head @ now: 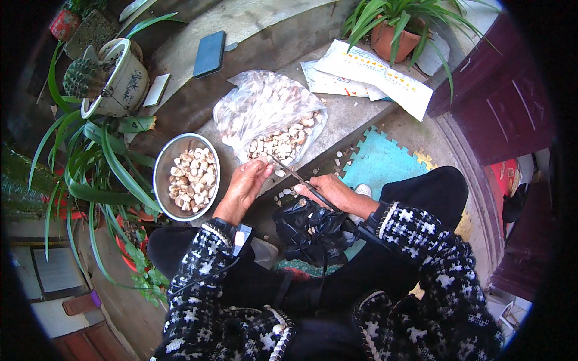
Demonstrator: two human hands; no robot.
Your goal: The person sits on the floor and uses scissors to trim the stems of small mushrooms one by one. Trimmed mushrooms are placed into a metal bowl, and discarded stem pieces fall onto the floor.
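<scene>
My left hand (246, 185) pinches a small pale mushroom (270, 159) between thumb and fingers, partly hidden by them. In my right hand (334, 192) is a slim dark cutting tool (295, 175), apparently scissors, its tip right at the left fingertips. Just beyond both hands, on the concrete step, lies a clear plastic bag (266, 101) of mushrooms, its mouth towards me and loose mushrooms (286, 142) showing there. Left of my left hand stands a steel bowl (159, 180) partly filled with mushrooms (192, 178).
A black plastic bag (293, 223) sits between my feet, with pale scraps (285, 193) beside it. A blue phone (210, 54), printed packaging (375, 74) and potted plants (395, 40) stand around the step. A turquoise foam mat (384, 155) covers ground at right. A cactus pot (128, 81) is at left.
</scene>
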